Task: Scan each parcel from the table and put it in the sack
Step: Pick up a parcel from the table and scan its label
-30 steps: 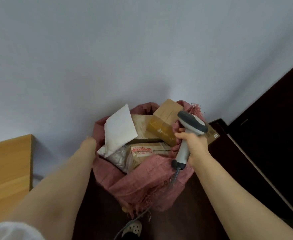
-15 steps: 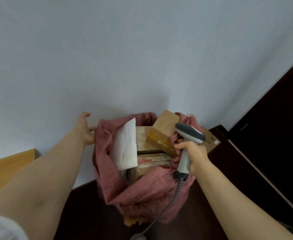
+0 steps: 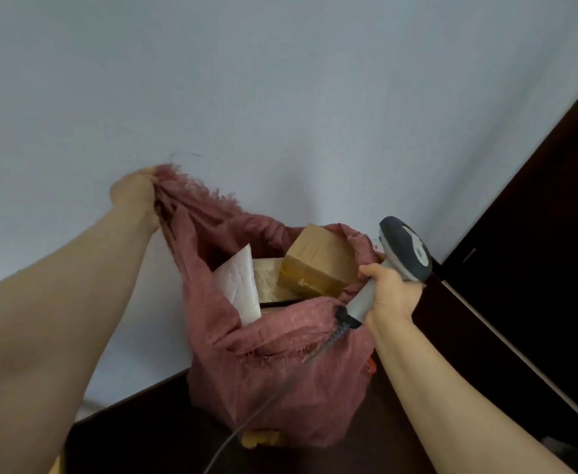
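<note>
Sack (image 3: 280,378) stands against the wall, red and frayed; left hand (image 3: 133,193) grips its bunched rim, raised. Right hand (image 3: 391,292) is wrapped around the scanner (image 3: 402,249) handle beside the opening; a brown box (image 3: 318,265) and white envelope (image 3: 243,282) sit inside.

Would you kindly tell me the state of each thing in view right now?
Pink woven sack: mouth open, edge pulled up.
Left hand: grips the sack's edge.
Grey handheld scanner: held beside the sack.
Right hand: grips the scanner's handle.
Brown cardboard box: taped shut, tilted inside sack.
White padded envelope: upright inside sack.
</note>
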Demonstrator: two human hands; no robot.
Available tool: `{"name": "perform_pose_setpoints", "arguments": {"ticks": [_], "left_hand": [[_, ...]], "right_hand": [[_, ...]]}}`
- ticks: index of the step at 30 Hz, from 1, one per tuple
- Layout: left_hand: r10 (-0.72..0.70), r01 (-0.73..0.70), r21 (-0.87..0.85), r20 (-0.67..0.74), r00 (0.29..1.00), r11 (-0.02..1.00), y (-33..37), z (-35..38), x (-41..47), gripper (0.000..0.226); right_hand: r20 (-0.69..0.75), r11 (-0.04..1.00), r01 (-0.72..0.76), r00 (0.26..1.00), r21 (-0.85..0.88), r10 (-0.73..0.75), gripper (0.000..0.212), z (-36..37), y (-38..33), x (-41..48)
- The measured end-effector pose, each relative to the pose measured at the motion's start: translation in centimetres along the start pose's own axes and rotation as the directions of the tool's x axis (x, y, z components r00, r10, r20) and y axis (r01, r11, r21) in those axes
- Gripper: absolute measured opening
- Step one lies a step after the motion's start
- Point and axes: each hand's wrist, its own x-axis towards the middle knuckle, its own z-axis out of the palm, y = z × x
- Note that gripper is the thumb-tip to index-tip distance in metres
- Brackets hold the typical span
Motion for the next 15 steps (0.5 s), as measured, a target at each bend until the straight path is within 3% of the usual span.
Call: {"name": "perform_pose_setpoints", "arguments": {"ticks": [2, 3, 5, 6, 8, 10, 12, 13, 15], "left_hand": [[-0.126, 0.133, 0.259, -0.045, 0.991, 0.957, -1.4, -1.2, -0.4, 0.027], [-0.217, 0.199, 0.392, 0.001, 0.976, 0.898, -2.5, -1.5, -1.1, 0.029], [-0.368, 0.281, 0.493, 0.088, 0.925, 0.824, -4.2, -1.3, -2.7, 0.029], [-0.366, 0.281, 0.483, 0.09, 0.926, 0.829, -4.5, -1.0, -3.1, 0.028], [-0.22, 0.18, 0.362, 0.072, 0.973, 0.915, -3.8, -0.1, -3.1, 0.02], [-0.055, 0.055, 0.124, 0.004, 0.998, 0.991, -2.0, 0.6, -2.5, 0.019], [0.013, -0.023, -0.109, -0.089, 0.996, 0.994, -0.9, 0.5, -1.9, 0.024], [0.024, -0.042, -0.145, -0.124, 0.992, 0.988, -1.2, 0.0, -1.7, 0.022], [-0.027, 0.02, -0.044, -0.166, 0.986, 0.999, -2.9, -1.0, -1.6, 0.003]], "right_hand": [[0.006, 0.993, -0.053, 0.999, -0.106, 0.054, 0.036, -0.2, 0.8, -0.2], [0.003, 0.982, -0.104, 0.994, -0.155, 0.106, 0.034, -0.4, 1.3, -0.3], [-0.027, 0.958, -0.201, 0.98, -0.207, 0.199, 0.037, -0.6, 1.9, -0.3], [-0.042, 0.948, -0.236, 0.972, -0.213, 0.232, 0.042, -0.8, 2.0, -0.3], [-0.028, 0.949, -0.269, 0.963, -0.162, 0.268, 0.04, -0.7, 1.5, -0.4], [0.033, 0.971, -0.238, 0.971, -0.011, 0.238, 0.035, -0.5, 0.4, -0.6], [0.053, 0.979, -0.173, 0.984, 0.105, 0.168, 0.034, -0.5, -0.5, -0.8], [0.05, 0.981, -0.158, 0.987, 0.117, 0.153, 0.03, -0.7, -0.7, -0.8], [0.031, 0.982, -0.182, 0.983, 0.053, 0.18, 0.022, -1.5, -0.3, -1.0]]}}
